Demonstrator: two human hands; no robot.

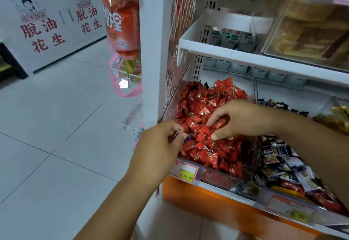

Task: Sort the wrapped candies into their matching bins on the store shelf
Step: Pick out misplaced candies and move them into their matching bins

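A clear bin [211, 176] on the low shelf is heaped with red wrapped candies [200, 105]. My right hand [243, 121] reaches into the heap from the right, fingers curled round a few red candies. At the bin's left front corner, my left hand [160, 145] pinches a small dark blue wrapped candy [186, 139] between thumb and fingers. The neighbouring bin to the right holds dark blue, white and red wrapped candies [283, 164].
A yellow price tag [186, 171] marks the red bin's front, and another price tag [294, 211] marks the right bin's. A white shelf [245, 55] juts out above. Hanging orange snack bags [120, 22] and a wire rack stand to the left. Tiled floor [56, 126] lies left.
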